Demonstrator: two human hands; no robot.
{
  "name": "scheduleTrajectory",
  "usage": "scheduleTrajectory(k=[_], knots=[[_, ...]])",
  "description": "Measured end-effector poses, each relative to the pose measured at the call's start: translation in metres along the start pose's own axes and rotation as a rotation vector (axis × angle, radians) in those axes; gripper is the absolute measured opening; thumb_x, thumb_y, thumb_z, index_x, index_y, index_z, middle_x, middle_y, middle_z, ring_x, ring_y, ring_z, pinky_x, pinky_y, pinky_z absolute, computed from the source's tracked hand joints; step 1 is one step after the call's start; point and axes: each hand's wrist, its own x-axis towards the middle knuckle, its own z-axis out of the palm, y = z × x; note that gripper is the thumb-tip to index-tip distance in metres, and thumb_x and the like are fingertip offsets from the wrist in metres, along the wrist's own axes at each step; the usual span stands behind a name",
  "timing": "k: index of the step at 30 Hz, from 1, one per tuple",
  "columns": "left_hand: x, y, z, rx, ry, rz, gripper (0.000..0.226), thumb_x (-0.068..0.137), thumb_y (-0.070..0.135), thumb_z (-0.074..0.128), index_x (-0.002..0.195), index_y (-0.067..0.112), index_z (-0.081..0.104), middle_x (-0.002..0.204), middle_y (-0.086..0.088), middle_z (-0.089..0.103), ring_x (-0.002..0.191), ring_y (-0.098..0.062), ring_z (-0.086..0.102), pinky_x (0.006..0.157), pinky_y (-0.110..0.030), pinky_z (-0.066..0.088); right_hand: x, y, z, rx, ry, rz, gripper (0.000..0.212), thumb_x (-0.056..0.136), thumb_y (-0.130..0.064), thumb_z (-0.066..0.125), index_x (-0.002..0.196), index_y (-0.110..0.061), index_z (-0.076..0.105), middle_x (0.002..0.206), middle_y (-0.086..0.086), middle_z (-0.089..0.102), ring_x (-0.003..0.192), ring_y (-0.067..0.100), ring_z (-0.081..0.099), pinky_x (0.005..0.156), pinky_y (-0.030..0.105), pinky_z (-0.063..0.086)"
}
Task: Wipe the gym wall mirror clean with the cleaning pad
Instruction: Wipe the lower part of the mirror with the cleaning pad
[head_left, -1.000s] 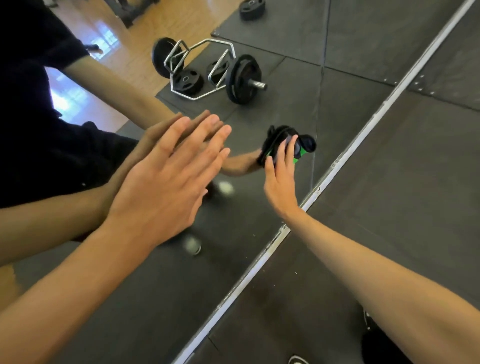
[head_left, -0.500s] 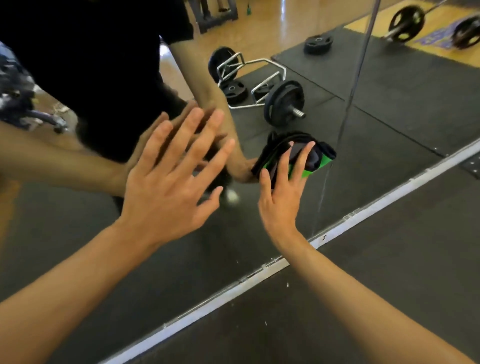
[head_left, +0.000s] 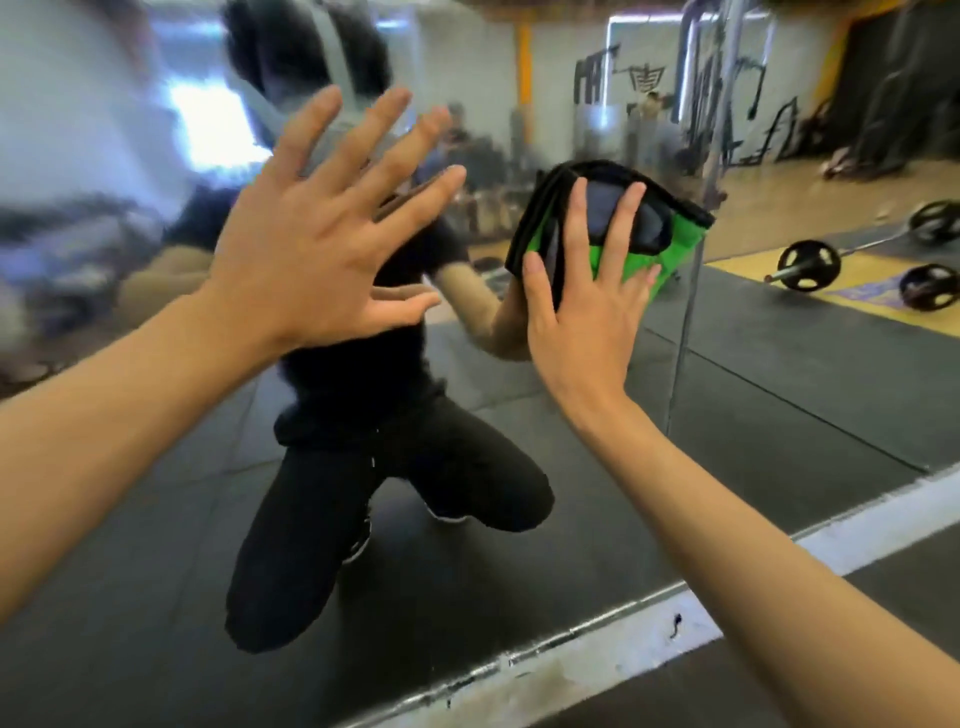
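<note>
The gym wall mirror (head_left: 779, 395) fills most of the view and reflects a kneeling person in black. My right hand (head_left: 587, 306) presses a folded green, grey and black cleaning pad (head_left: 670, 249) flat against the glass, fingers spread over it. My left hand (head_left: 317, 234) is raised beside it to the left, palm toward the mirror, fingers apart and holding nothing. Whether the left palm touches the glass cannot be told.
A white metal strip (head_left: 597, 660) frames the mirror's bottom edge, with black rubber floor (head_left: 883, 587) below it. A vertical seam (head_left: 685, 332) splits the mirror panels right of the pad. Reflected barbells with plates (head_left: 810, 267) lie on the gym floor.
My view has tilted up from the floor edge to the mirror's middle. Both hands have risen on the glass, and the right hand has carried the pad upward.
</note>
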Motion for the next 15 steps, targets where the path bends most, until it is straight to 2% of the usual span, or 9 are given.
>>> scheduleTrajectory(k=[3,5,7,12,15], knots=[[-0.007,0.005,-0.01,-0.075,0.094,-0.13,0.078,0.102,0.058,0.052,0.163,0.013,0.037,0.172,-0.021,0.022,0.16,-0.042,0.02,0.129,-0.057,0.016,-0.001,0.007,-0.002,-0.018,-0.005,-0.034,0.066,0.105,-0.066,0.02,0.165,-0.038,0.015,0.174,0.011,-0.001,0.156,0.046,0.014,0.124,0.064,0.006],[-0.024,0.012,-0.013,-0.103,0.077,-0.21,0.079,0.099,0.057,0.056,0.162,0.012,0.04,0.171,-0.022,0.025,0.158,-0.043,0.023,0.128,-0.059,0.018,-0.002,0.014,-0.002,-0.034,-0.008,-0.064,0.064,0.106,-0.064,0.022,0.164,-0.036,0.019,0.174,0.012,0.003,0.156,0.046,0.014,0.124,0.064,0.005],[-0.046,0.019,-0.011,-0.083,0.039,-0.197,0.083,0.095,0.057,0.061,0.162,0.012,0.042,0.171,-0.021,0.026,0.159,-0.041,0.025,0.128,-0.06,0.02,-0.002,0.02,-0.001,-0.062,-0.005,-0.095,0.063,0.107,-0.063,0.024,0.164,-0.034,0.024,0.173,0.014,0.006,0.156,0.047,0.015,0.124,0.063,0.005],[-0.066,0.023,-0.005,0.028,0.032,-0.302,0.094,0.095,0.071,0.055,0.164,0.01,0.036,0.172,-0.02,0.025,0.16,-0.037,0.021,0.131,-0.056,0.011,0.004,0.013,-0.002,-0.008,0.024,-0.065,0.063,0.106,-0.064,0.023,0.164,-0.039,0.017,0.174,0.009,-0.001,0.159,0.039,0.009,0.125,0.063,0.001],[-0.066,0.026,-0.001,0.058,0.005,-0.329,0.108,0.093,0.079,0.051,0.165,0.002,0.028,0.173,-0.019,0.02,0.162,-0.034,0.015,0.131,-0.057,0.013,0.028,-0.018,0.001,0.015,0.107,0.054,0.064,0.105,-0.061,0.025,0.165,-0.038,0.02,0.175,0.007,0.001,0.156,0.042,0.018,0.124,0.066,0.006]])
